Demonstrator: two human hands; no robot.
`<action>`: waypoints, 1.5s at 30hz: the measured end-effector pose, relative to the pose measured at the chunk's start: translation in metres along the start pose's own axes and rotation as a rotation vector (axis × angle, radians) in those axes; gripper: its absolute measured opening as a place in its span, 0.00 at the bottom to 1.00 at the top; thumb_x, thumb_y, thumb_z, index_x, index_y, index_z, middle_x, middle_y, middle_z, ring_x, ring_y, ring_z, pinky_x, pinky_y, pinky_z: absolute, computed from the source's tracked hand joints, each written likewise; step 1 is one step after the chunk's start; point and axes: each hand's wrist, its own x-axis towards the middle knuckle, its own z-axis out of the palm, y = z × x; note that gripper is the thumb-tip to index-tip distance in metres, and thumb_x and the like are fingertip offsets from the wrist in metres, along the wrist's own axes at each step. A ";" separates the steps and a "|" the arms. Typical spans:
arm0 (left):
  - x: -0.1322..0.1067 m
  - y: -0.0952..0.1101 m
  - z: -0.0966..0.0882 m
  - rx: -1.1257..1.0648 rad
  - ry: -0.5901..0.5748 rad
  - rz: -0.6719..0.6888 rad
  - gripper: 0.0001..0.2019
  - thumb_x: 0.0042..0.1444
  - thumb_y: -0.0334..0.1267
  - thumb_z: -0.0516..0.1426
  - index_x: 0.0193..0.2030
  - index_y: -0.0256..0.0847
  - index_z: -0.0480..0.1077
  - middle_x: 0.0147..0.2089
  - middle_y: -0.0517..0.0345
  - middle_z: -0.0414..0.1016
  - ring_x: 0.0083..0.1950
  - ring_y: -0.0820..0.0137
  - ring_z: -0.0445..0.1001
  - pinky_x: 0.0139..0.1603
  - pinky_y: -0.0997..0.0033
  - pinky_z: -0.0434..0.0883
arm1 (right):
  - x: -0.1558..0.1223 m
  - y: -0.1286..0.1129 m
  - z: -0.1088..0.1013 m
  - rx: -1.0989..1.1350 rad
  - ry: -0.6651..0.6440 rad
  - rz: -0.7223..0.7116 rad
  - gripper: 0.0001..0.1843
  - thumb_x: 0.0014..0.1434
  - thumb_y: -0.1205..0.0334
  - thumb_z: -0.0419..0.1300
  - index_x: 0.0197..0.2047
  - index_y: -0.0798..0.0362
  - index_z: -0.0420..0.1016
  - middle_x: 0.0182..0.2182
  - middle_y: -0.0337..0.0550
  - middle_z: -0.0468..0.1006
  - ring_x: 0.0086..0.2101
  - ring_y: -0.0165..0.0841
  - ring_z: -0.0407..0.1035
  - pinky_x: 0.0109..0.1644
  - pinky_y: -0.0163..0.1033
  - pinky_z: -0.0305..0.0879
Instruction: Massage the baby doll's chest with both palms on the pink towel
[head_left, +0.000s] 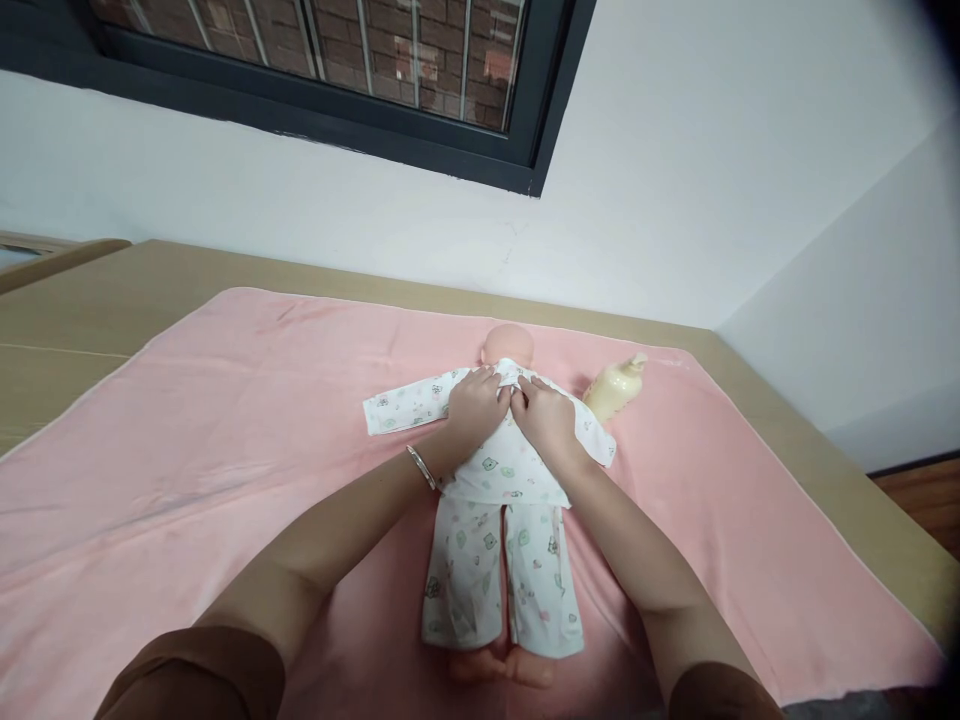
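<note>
A baby doll (508, 344) lies on a pink blanket (300, 400), its head toward the wall and its feet toward me. It wears a white printed top (510, 470) with long sleeves spread to both sides, and matching trousers (465, 570). At the top's neckline my left hand (478, 405) has its fingers curled and pinched on the fabric. Close beside it, my right hand (545, 412) pinches the other side of the same neckline. Whatever lies right under the fingertips is hidden.
A baby bottle (615, 388) with pale yellow contents lies tilted beside the doll's right-hand sleeve. Under the blanket is a wooden surface (187, 265), bordered by a white wall (637, 200) with a dark-framed window (525, 160) above.
</note>
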 end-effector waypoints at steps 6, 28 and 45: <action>-0.002 -0.001 0.006 0.035 0.004 -0.109 0.16 0.61 0.40 0.55 0.52 0.37 0.74 0.59 0.43 0.75 0.64 0.52 0.69 0.66 0.49 0.64 | 0.009 0.011 0.009 0.067 -0.014 -0.047 0.27 0.66 0.60 0.49 0.65 0.58 0.67 0.60 0.57 0.71 0.61 0.46 0.64 0.63 0.48 0.60; 0.000 -0.004 0.007 0.005 0.037 -0.069 0.14 0.60 0.39 0.55 0.49 0.38 0.75 0.55 0.44 0.78 0.60 0.54 0.73 0.64 0.53 0.68 | 0.007 0.011 0.010 0.121 0.019 0.017 0.25 0.64 0.58 0.52 0.62 0.53 0.72 0.61 0.52 0.72 0.62 0.45 0.65 0.64 0.50 0.62; -0.004 -0.004 0.006 -0.043 0.086 -0.029 0.12 0.61 0.35 0.53 0.42 0.42 0.78 0.50 0.49 0.81 0.56 0.60 0.76 0.60 0.57 0.72 | -0.002 0.005 0.008 0.045 0.086 0.034 0.19 0.64 0.58 0.52 0.51 0.50 0.79 0.54 0.49 0.79 0.54 0.42 0.73 0.55 0.42 0.67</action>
